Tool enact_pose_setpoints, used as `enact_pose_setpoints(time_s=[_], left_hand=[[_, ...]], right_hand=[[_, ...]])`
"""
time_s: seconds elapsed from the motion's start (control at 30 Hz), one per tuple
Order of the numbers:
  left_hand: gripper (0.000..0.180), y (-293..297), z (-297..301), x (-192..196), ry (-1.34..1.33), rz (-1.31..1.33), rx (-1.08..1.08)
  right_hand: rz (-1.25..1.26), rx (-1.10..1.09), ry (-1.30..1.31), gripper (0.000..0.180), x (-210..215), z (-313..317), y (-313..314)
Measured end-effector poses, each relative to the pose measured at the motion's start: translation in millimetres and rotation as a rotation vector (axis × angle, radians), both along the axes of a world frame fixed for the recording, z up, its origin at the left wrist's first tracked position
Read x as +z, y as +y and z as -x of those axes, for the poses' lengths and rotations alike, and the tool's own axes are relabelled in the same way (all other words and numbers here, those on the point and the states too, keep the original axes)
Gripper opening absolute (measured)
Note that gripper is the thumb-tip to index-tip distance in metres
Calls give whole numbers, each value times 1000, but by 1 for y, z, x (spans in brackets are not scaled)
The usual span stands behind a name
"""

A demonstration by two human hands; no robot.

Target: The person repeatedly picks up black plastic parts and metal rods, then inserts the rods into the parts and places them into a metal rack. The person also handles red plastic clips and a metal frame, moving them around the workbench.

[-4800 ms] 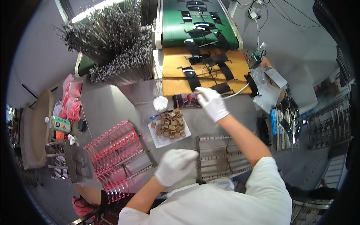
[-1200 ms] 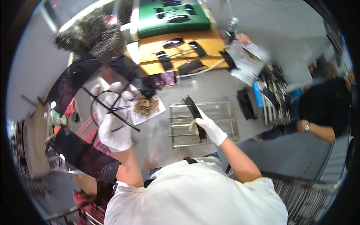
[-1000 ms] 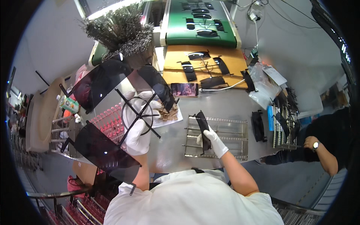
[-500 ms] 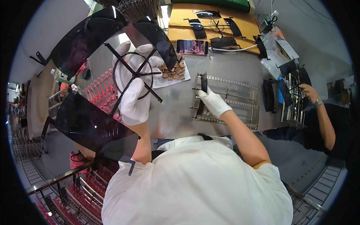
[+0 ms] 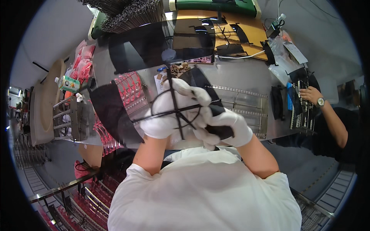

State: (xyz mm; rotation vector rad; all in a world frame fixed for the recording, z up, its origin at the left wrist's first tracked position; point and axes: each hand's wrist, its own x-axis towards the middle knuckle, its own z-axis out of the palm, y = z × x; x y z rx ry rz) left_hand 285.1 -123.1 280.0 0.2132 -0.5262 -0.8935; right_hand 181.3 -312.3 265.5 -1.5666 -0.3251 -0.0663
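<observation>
My white-gloved left hand is closed around the middle of a black spoked frame with a thin ring. Dark tinted, curved panels stand out around the frame: a left one, a far one and another near my fingers. My right hand, gloved in white too, grips a smaller-looking dark panel close against the frame's right side. The fingertips of both hands meet there. Whether that panel is attached to a spoke is hidden by the gloves.
A metal rack lies on the table at right. Pink parts on a rack lie behind the frame. Brown pieces and a phone lie beyond. A similar assembly rests on cardboard. At far right, a co-worker's hand touches another rack.
My right hand has brought the dark panel from the metal rack leftward to the frame. My left hand has moved right and nearer, turning the frame. The co-worker's hand has shifted left.
</observation>
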Motion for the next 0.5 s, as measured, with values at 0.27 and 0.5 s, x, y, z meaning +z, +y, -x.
enact_pose_setpoints(time_s=[0.27, 0.5], left_hand=[[83, 42, -9, -9, -92, -154, 364], [84, 38, -5, -18, -124, -216, 414]], right_hand=[[-180, -336, 758, 65, -112, 11, -42], [-80, -300, 969, 56, -123, -4, -11]])
